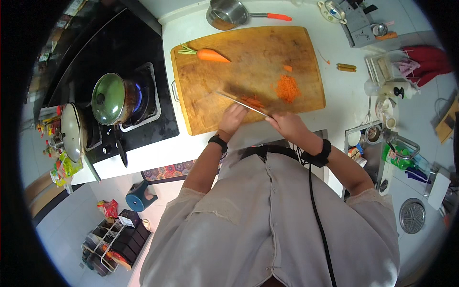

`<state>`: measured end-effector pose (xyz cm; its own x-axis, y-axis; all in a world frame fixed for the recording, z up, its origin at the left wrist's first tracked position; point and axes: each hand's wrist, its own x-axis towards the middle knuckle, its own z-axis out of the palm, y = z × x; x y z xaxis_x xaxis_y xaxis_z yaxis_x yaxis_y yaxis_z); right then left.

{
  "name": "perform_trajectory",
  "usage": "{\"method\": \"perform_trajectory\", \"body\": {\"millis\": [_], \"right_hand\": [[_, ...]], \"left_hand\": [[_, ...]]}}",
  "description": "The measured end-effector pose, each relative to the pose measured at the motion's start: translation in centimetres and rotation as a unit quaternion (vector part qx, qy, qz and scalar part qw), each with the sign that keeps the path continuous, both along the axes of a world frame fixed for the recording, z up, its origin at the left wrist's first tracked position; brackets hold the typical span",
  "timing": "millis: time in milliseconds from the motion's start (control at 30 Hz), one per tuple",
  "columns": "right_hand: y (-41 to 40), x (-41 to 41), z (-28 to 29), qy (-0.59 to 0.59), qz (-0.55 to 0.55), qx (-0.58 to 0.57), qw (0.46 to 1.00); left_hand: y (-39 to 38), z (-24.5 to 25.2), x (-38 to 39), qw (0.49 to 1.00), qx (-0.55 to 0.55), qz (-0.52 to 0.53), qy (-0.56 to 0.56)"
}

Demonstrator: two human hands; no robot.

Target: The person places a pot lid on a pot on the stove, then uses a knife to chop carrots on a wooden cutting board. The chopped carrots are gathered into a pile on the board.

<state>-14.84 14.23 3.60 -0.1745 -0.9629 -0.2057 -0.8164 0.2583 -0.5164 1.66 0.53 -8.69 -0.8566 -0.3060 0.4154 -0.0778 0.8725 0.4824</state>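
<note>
My right hand (287,123) is closed round the handle of a kitchen knife (242,104), whose blade slants up to the left over a wooden cutting board (251,46). Beside the blade, at the board's near edge, my left hand (233,116) rests with bent fingers by some carrot strips (252,101); the blade partly hides its fingertips' contact. A heap of finely chopped carrot (287,89) lies right of the strips, with a small carrot piece (288,68) above it. At the board's upper left lies a carrot with cut green stalks (211,55).
Left of the board, a lidded pot (109,98) stands over a lit blue burner; a lidded pan (72,132) is farther left. A saucepan (227,14) with a red-ended handle stands behind the board. The sink (376,172) is at the right.
</note>
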Motion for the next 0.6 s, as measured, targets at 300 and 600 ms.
{"method": "perform_trajectory", "body": {"millis": [300,600], "right_hand": [[0.2,0.4,-4.0,0.047,0.007,0.02,0.999],[-0.8,-0.1,-3.3,0.024,0.0,0.008,1.0]], "left_hand": [[0.3,-1.0,0.4,0.999,-0.026,0.009,-0.015],[0.1,0.1,-0.1,1.0,0.012,0.006,0.002]]}}
